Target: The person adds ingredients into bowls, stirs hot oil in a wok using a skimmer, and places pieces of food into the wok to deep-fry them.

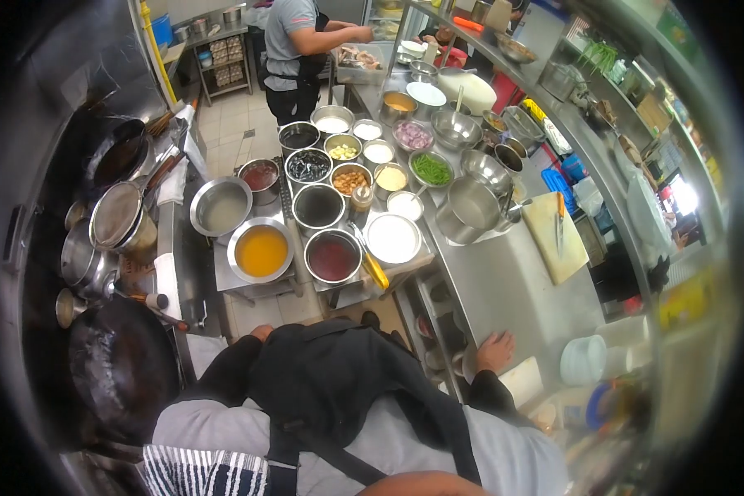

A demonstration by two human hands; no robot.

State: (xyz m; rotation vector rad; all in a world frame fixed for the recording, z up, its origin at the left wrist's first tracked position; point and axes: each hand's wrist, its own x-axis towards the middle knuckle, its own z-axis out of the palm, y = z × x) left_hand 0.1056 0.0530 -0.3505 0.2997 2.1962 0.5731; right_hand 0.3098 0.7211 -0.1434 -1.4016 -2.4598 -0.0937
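My right hand lies on the steel counter with its fingers apart and nothing in it. A pale flat piece, perhaps a board, lies just beside that wrist. Only a small part of my left hand shows beyond my dark sleeve and apron, low at the left; its fingers are hidden. Ahead of it stands a metal bowl of orange liquid. A pot of dark red sauce and a yellow-handled utensil are at the middle.
To the left is a stove with a large wok and a strainer. A knife lies on a cutting board. Several ingredient pots, including green vegetables, fill the centre. Another person stands at the back near a plastic tub.
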